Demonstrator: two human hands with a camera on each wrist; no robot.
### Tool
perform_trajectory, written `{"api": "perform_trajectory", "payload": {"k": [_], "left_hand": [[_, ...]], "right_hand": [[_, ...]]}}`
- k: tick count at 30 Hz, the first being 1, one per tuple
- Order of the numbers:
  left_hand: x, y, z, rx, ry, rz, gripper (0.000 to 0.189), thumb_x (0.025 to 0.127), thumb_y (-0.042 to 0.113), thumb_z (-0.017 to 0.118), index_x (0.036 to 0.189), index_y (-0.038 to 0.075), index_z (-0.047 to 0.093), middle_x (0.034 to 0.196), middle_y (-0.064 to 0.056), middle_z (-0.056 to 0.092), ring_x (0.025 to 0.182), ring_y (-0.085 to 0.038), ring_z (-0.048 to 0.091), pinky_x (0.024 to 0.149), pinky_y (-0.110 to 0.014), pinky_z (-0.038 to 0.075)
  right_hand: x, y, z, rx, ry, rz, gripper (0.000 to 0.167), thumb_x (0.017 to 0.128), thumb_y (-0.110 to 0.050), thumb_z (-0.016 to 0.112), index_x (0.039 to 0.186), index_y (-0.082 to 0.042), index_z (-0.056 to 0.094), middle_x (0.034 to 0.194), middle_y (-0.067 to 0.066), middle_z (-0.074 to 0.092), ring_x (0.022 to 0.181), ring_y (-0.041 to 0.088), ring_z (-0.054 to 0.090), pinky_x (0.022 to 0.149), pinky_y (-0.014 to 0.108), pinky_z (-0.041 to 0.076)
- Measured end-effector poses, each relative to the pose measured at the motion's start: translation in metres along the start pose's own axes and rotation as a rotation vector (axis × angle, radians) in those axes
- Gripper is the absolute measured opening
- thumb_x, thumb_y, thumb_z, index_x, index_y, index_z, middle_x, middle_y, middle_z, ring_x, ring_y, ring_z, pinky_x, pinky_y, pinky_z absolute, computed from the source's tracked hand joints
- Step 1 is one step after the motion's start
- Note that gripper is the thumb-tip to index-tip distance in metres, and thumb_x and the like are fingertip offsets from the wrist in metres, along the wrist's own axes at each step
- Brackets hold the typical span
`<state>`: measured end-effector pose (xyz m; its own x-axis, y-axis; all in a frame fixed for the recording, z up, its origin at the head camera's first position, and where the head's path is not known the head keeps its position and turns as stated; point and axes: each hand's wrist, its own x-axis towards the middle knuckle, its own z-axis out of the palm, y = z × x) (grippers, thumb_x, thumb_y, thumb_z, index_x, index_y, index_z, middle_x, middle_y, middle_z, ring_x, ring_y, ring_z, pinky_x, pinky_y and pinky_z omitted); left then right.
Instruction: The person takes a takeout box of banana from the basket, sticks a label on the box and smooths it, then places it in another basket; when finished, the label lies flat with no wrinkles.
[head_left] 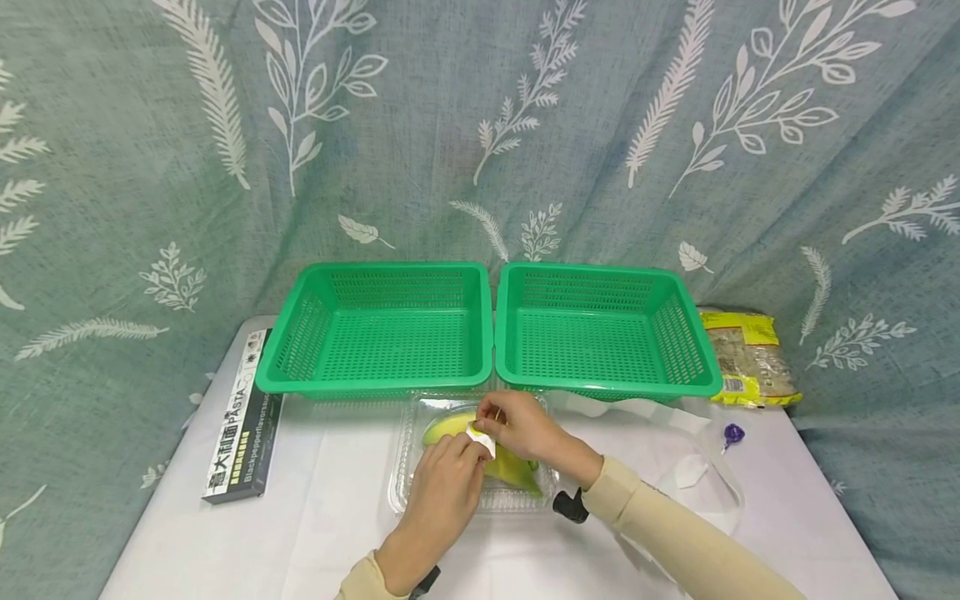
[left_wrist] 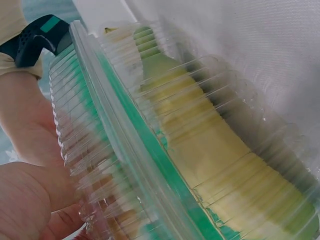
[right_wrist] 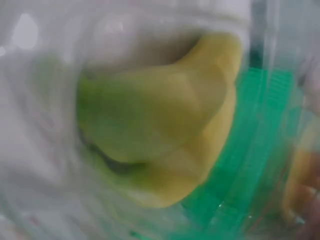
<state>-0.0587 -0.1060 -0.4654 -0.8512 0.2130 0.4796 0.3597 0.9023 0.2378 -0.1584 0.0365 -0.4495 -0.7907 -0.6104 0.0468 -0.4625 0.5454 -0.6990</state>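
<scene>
Pasta box: you read "意大利面", "PASTA" and "Blackpepperflavorsauc…" along its face.
Yellow bag: you see a barcode; the print is too small to read.

We see two green baskets side by side before a leaf-patterned curtain, a pasta box at left, a yellow-edged packet and purple lollipop at right.
</scene>
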Motion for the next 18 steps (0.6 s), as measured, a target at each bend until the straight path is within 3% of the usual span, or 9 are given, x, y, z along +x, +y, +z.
{"api": "perform_trajectory", "payload": {"k": [8, 18], "left_hand": [[-0.0008, -0.0002, -0.0011, -0.029, 0.004, -0.003, 0.015, 0.076, 0.007, 0.085, 0.08, 0.015, 0.074, 0.077, 0.006, 0.062, 0.072, -0.009, 0.055, 0.065, -0.023, 0.044], [-0.0007, -0.0022, -0.0073, -0.066, -0.06, -0.008, 0.01, 0.077, 0.012, 0.084, 0.083, 0.016, 0.076, 0.085, 0.007, 0.07, 0.078, -0.009, 0.064, 0.07, -0.025, 0.051]], "right_hand": [[0.0019, -0.0006, 0.0026, -0.065, 0.049, -0.019, 0.007, 0.093, -0.011, 0.07, 0.087, -0.007, 0.07, 0.081, 0.003, 0.066, 0.071, 0.008, 0.053, 0.062, 0.019, 0.046], [0.0018, 0.0014, 0.0031, -0.085, 0.065, 0.005, 0.008, 0.095, -0.013, 0.069, 0.095, -0.005, 0.071, 0.082, 0.003, 0.065, 0.071, 0.008, 0.053, 0.062, 0.02, 0.046]]}}
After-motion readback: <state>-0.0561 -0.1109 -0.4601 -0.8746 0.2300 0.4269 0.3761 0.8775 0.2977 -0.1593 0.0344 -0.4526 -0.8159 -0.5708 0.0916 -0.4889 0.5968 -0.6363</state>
